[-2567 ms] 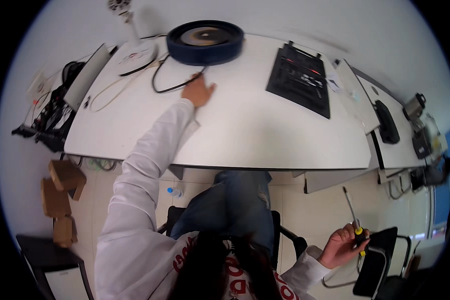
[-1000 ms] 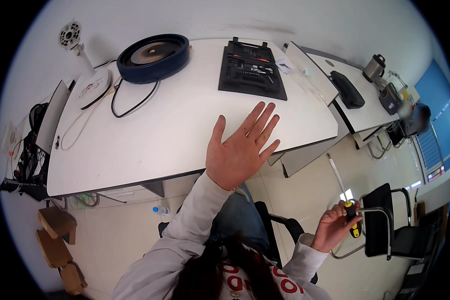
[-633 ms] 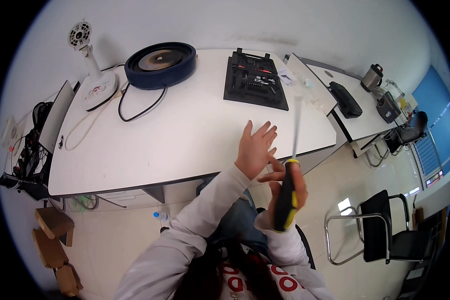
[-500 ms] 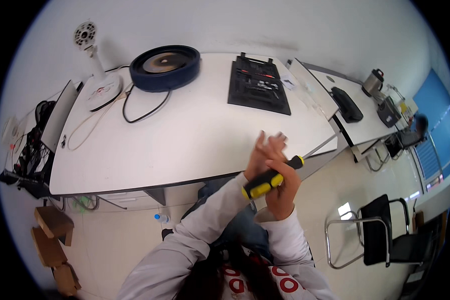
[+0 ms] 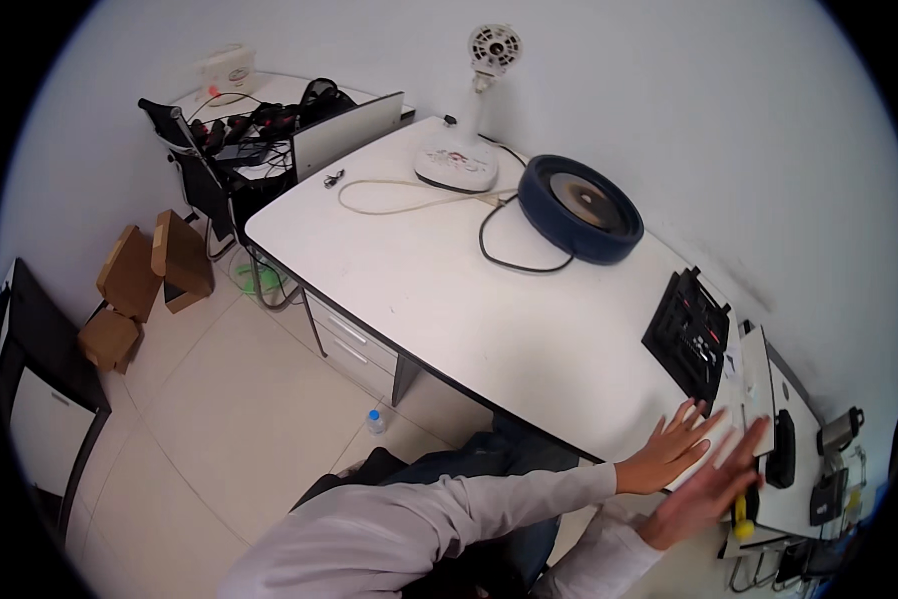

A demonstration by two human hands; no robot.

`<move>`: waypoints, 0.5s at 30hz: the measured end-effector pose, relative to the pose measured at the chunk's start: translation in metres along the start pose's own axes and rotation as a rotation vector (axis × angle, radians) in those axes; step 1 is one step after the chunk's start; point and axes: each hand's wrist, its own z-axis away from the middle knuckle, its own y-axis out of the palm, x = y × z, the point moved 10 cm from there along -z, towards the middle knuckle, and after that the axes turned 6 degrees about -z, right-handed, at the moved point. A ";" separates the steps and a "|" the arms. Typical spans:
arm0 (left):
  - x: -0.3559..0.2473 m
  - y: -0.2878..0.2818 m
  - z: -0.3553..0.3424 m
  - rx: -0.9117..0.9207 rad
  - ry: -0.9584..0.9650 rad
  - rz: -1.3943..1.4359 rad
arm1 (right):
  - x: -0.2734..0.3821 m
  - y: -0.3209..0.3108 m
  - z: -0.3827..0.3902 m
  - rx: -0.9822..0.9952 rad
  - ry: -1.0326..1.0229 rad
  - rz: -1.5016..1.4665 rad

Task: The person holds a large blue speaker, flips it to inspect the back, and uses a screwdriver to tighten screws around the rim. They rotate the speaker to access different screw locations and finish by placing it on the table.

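Observation:
My left hand [image 5: 668, 455] is open over the right front part of the white table [image 5: 419, 260], its fingers spread and nothing in them. Beside it, nearer to me, my right hand [image 5: 698, 501] is smeared by motion. A screwdriver [image 5: 743, 515] with a black and yellow handle is held in that hand, mostly hidden by it; only the handle end shows. Just beyond my left fingertips lies an open black tool case [image 5: 683, 334] with small bits and tool parts inside.
A round dark-blue appliance [image 5: 584, 210] with a black cord and a white fan stand [image 5: 459, 165] without its blades are at the table's back. A bottle [image 5: 375, 421] with a blue cap is on the floor; cardboard boxes [image 5: 179, 260] stand farther left.
The view has swung left, so the table and the things on it appear farther right. My hands have moved from near the table's front edge toward the tool case, the screwdriver going along.

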 end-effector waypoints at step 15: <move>0.135 -0.353 0.061 -0.260 -0.510 0.033 | -0.125 -0.072 0.036 0.113 0.115 0.337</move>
